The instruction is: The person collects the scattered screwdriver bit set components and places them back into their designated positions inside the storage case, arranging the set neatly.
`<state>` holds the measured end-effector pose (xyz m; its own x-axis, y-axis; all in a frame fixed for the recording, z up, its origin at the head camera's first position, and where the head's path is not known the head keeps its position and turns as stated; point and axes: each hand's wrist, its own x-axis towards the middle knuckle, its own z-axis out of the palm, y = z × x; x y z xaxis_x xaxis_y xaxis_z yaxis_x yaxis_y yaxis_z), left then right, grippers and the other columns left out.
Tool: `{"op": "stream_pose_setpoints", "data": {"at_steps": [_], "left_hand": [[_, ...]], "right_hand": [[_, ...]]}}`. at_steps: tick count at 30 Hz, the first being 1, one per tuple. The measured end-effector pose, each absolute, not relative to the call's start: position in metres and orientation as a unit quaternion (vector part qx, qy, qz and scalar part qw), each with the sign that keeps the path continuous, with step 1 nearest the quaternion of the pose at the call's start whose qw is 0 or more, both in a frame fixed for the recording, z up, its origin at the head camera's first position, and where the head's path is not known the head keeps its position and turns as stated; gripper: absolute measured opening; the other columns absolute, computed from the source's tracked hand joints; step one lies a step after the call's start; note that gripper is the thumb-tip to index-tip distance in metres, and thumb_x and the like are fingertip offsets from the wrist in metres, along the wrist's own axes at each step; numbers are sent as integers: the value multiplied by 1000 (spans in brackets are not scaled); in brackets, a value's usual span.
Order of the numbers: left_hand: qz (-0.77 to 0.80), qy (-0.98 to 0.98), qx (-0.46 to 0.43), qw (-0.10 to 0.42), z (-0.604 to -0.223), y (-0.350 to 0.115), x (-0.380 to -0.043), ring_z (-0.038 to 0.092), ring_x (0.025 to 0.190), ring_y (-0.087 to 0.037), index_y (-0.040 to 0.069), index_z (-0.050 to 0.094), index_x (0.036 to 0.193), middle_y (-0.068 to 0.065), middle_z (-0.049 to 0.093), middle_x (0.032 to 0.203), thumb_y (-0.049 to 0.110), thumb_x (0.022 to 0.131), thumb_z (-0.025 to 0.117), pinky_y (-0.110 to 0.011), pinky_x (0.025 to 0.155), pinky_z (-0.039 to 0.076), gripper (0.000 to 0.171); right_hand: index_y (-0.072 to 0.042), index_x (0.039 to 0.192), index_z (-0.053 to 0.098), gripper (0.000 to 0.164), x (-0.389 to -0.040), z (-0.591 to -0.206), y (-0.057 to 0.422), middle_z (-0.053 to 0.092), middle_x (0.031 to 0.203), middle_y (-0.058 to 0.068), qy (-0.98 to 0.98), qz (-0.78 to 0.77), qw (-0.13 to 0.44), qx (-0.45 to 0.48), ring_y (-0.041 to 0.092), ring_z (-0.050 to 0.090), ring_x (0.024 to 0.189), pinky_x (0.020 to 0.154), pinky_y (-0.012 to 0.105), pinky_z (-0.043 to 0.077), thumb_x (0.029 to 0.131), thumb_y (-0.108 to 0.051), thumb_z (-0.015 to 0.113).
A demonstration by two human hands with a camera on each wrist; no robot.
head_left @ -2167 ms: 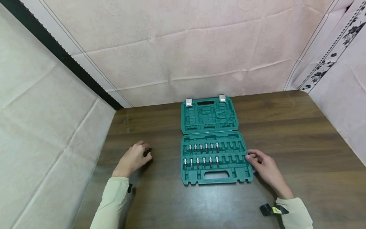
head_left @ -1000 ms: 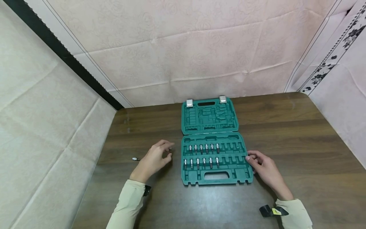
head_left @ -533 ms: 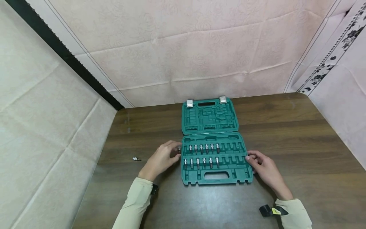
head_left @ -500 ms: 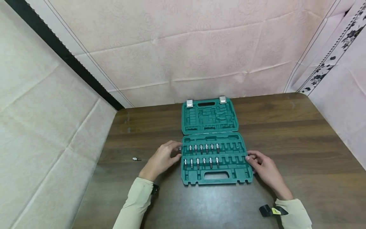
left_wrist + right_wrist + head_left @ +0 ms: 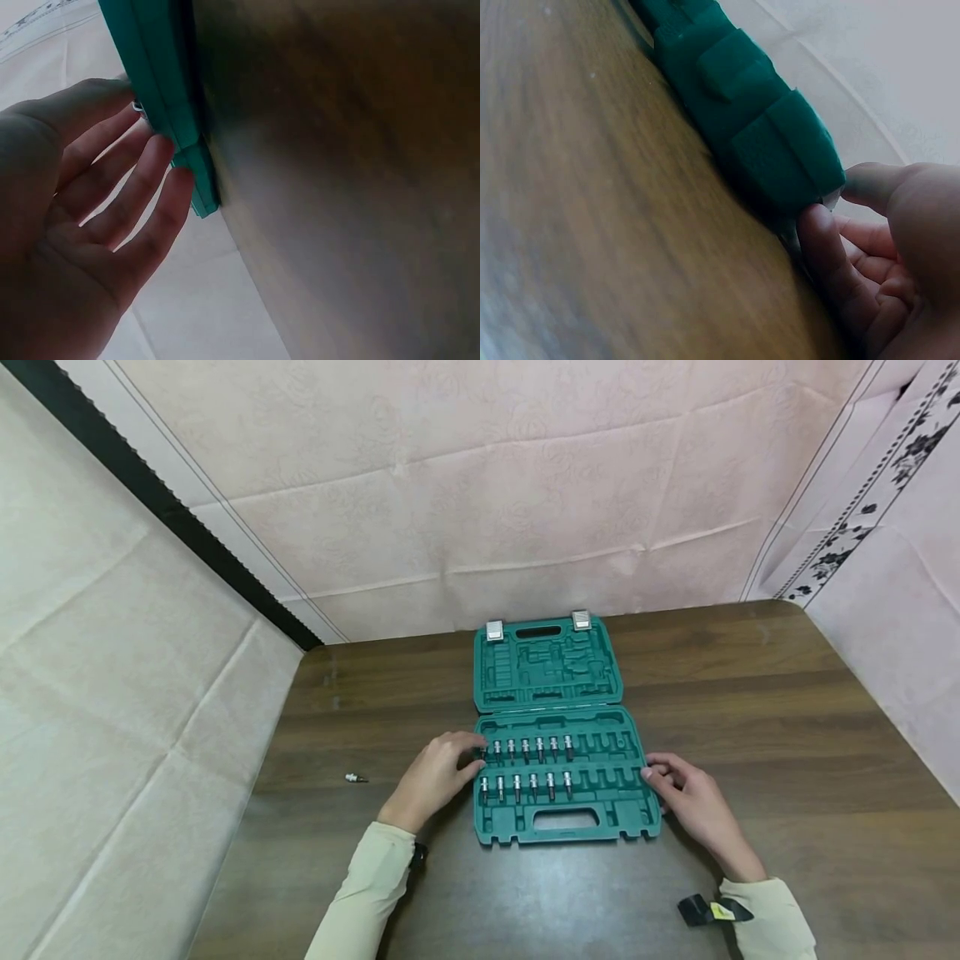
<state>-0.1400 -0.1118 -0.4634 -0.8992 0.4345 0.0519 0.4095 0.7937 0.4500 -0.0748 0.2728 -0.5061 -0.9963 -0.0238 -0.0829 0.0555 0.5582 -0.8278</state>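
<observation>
A green tool case (image 5: 567, 821) lies unfolded on the table, with two rows of silver-and-dark bit sockets (image 5: 540, 750) in its lower half. At the left end of the upper row, my left hand (image 5: 435, 777) pinches another bit socket (image 5: 138, 109) between thumb and fingers, mostly hidden by them. My right hand (image 5: 693, 797) grips the case's right edge, thumb on the rim; in the right wrist view its fingers (image 5: 825, 244) sit at the case's corner. One loose bit socket (image 5: 356, 777) lies on the table left of my left hand.
The case's lid (image 5: 547, 664), with two silver latches, lies folded back toward the wall. Recesses at the right of both rows hold nothing. The brown wooden table (image 5: 765, 710) ends against a cloth-covered wall (image 5: 480, 510) at the back.
My left hand has picked up a bit socket at the left and carried it right to the case's left edge, exposing the loose one behind it. My right hand keeps its hold.
</observation>
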Motion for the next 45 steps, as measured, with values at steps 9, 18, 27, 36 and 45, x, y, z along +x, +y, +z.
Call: {"op": "stream_pose_setpoints", "data": {"at_steps": [9, 18, 27, 36, 45], "left_hand": [[186, 956, 226, -24, -467, -109, -137, 61, 122, -21, 10, 81, 119, -3, 71, 132, 19, 96, 81, -38, 99, 57, 24], [184, 952, 242, -41, -469, -106, -137, 68, 114, -19, 11, 81, 117, -3, 76, 123, 18, 97, 79, -38, 98, 58, 21], [206, 951, 229, -27, -466, -102, -136, 70, 114, -22, 9, 79, 115, -6, 76, 121, 15, 98, 78, -41, 97, 58, 18], [204, 953, 222, -14, -465, -102, -137, 70, 114, -22, 9, 79, 113, -6, 76, 121, 15, 98, 78, -41, 98, 58, 17], [238, 952, 194, -15, -467, -101, -136, 71, 113, -24, 9, 81, 109, -6, 77, 117, 12, 95, 81, -41, 98, 58, 14]], "right_hand": [[3, 136, 62, 41, -76, -507, 272, 67, 102, 12, 882, -470, 39, 4, 13, 61, 75, 64, 27, 56, 110, -28, 60], [3, 137, 61, 41, -76, -506, 275, 68, 103, 13, 881, -471, 37, 0, 12, 61, 76, 64, 28, 57, 110, -27, 59], [3, 137, 61, 41, -75, -505, 274, 67, 103, 13, 881, -472, 39, 2, 13, 61, 75, 64, 27, 56, 111, -28, 58], [3, 137, 61, 40, -75, -506, 274, 67, 103, 13, 881, -472, 40, 0, 13, 61, 75, 64, 27, 57, 111, -27, 59], [3, 137, 60, 40, -76, -506, 274, 67, 103, 13, 881, -471, 43, 2, 13, 61, 75, 64, 28, 56, 111, -27, 58]]}}
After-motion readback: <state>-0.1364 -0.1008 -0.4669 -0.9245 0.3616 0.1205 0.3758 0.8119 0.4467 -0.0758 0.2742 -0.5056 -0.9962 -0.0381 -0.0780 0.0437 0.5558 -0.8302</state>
